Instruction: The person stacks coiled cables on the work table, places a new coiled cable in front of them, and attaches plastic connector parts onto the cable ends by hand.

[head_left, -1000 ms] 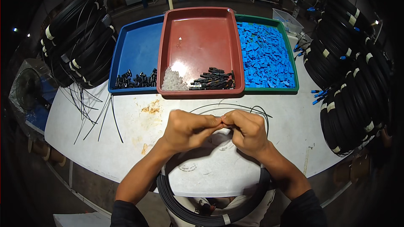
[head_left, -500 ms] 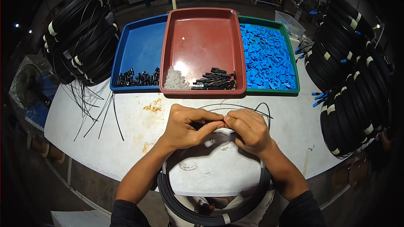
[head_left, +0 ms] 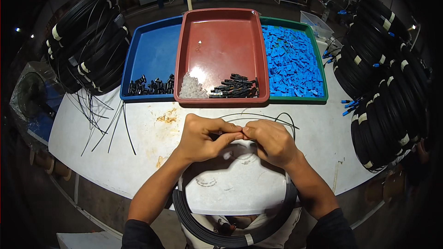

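Observation:
My left hand (head_left: 203, 137) and my right hand (head_left: 271, 142) meet fingertip to fingertip above the white table (head_left: 138, 157), pinching the end of a thin black cable (head_left: 272, 116) between them. What sits at the fingertips is too small to make out. The cable belongs to a black coil (head_left: 198, 223) that loops around my forearms and hangs over the table's near edge. Just beyond my hands stands a red tray (head_left: 221, 41) with a heap of small clear parts (head_left: 191, 90) and a heap of black parts (head_left: 235, 87).
A blue tray (head_left: 152, 50) left of the red one holds small black pieces (head_left: 150, 86). A green tray (head_left: 295, 60) on the right is full of blue pieces. Stacks of black cable coils stand at the left (head_left: 87, 41) and right (head_left: 392, 83). Loose black wire offcuts (head_left: 101, 115) lie at left.
Both hands have stayed together at the same spot, with the fingers shifting slightly on the cable end. Nothing else moved.

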`<state>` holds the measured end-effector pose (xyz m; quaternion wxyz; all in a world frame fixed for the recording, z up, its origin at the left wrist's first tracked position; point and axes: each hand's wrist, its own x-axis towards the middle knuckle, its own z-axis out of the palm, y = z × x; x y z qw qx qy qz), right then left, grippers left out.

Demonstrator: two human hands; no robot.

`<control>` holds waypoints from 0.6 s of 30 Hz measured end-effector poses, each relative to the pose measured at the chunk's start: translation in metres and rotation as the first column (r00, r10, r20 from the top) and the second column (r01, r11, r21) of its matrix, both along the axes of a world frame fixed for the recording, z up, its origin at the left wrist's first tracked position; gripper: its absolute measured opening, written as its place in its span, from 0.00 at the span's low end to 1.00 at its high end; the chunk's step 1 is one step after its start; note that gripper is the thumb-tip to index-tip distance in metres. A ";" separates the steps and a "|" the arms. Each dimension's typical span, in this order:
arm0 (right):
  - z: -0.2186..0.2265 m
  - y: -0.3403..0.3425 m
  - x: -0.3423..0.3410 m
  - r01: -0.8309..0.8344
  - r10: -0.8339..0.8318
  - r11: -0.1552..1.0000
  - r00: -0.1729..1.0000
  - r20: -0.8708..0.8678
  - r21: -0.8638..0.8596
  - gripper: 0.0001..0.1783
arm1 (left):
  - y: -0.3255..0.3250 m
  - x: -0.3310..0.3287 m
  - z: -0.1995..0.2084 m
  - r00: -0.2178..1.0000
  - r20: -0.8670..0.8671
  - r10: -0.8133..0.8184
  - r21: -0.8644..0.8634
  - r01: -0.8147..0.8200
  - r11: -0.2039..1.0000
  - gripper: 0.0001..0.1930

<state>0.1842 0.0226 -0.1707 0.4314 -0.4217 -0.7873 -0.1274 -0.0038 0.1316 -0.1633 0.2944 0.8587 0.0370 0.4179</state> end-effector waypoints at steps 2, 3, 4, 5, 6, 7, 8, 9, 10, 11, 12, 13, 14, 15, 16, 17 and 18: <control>0.003 0.000 -0.003 0.002 -0.004 0.996 1.000 0.026 0.085 0.07 | -0.001 -0.002 0.000 0.992 -0.063 -0.108 -0.555 0.056 0.830 0.06; 0.007 -0.002 -0.004 0.015 -0.020 0.997 0.997 0.072 0.075 0.07 | -0.001 -0.002 0.000 0.982 -0.068 -0.178 -0.698 0.080 0.711 0.05; 0.010 -0.005 -0.004 0.033 -0.040 0.997 0.992 0.118 0.064 0.07 | -0.001 -0.002 -0.001 0.981 -0.069 -0.180 -0.697 0.082 0.712 0.05; 0.007 -0.004 -0.006 0.044 -0.047 0.997 0.997 0.060 0.058 0.07 | -0.001 -0.002 -0.003 0.988 -0.082 -0.131 -0.545 0.065 0.836 0.06; 0.004 -0.004 -0.006 0.048 -0.052 0.997 0.997 0.059 0.061 0.07 | -0.001 -0.001 -0.004 0.993 -0.084 -0.080 -0.371 0.043 0.928 0.07; 0.000 -0.004 -0.006 0.047 -0.049 0.998 0.997 -0.051 -0.036 0.08 | -0.004 0.001 -0.001 0.999 -0.041 -0.009 -0.087 0.006 0.996 0.10; -0.003 -0.004 -0.006 0.036 -0.057 0.991 0.985 -0.161 -0.130 0.09 | -0.001 0.001 -0.004 0.999 -0.044 -0.015 -0.090 0.011 0.996 0.10; -0.002 -0.005 -0.009 -0.009 -0.055 0.978 0.953 -0.297 -0.208 0.13 | 0.004 0.001 -0.007 1.000 0.007 0.006 0.253 -0.007 0.967 0.11; -0.001 -0.005 -0.011 -0.006 -0.057 0.979 0.952 -0.300 -0.206 0.13 | 0.005 0.001 -0.006 0.998 0.063 0.009 0.568 -0.043 0.822 0.11; 0.000 -0.005 -0.012 -0.032 -0.053 0.974 0.932 -0.359 -0.226 0.13 | 0.003 0.003 -0.001 0.990 0.142 0.016 0.694 -0.111 0.711 0.10; 0.001 -0.005 -0.013 -0.060 -0.049 0.968 0.908 -0.416 -0.245 0.14 | 0.004 0.003 0.000 0.990 0.140 0.014 0.695 -0.108 0.710 0.10; -0.002 -0.004 -0.011 -0.055 -0.038 0.975 0.914 -0.405 -0.217 0.12 | 0.004 0.004 -0.001 0.990 0.144 0.007 0.657 -0.101 0.747 0.09; -0.001 -0.004 -0.009 -0.056 -0.037 0.975 0.914 -0.404 -0.217 0.12 | 0.005 0.005 -0.002 0.989 0.149 0.002 0.616 -0.095 0.782 0.08; 0.000 -0.005 -0.008 -0.038 -0.048 0.974 0.929 -0.367 -0.222 0.10 | 0.008 0.003 -0.008 0.992 0.123 -0.009 0.530 -0.058 0.846 0.09; 0.002 -0.006 -0.008 -0.020 -0.058 0.974 0.942 -0.331 -0.228 0.08 | 0.010 0.002 -0.009 0.992 0.123 -0.006 0.529 -0.060 0.846 0.09; 0.005 -0.005 -0.010 0.011 -0.064 0.984 0.955 -0.289 -0.179 0.08 | 0.012 0.002 -0.009 0.992 0.126 -0.013 0.445 -0.045 0.894 0.10; 0.006 -0.004 -0.009 0.009 -0.062 0.983 0.956 -0.288 -0.181 0.08 | 0.013 0.001 -0.009 0.991 0.130 -0.019 0.357 -0.029 0.934 0.10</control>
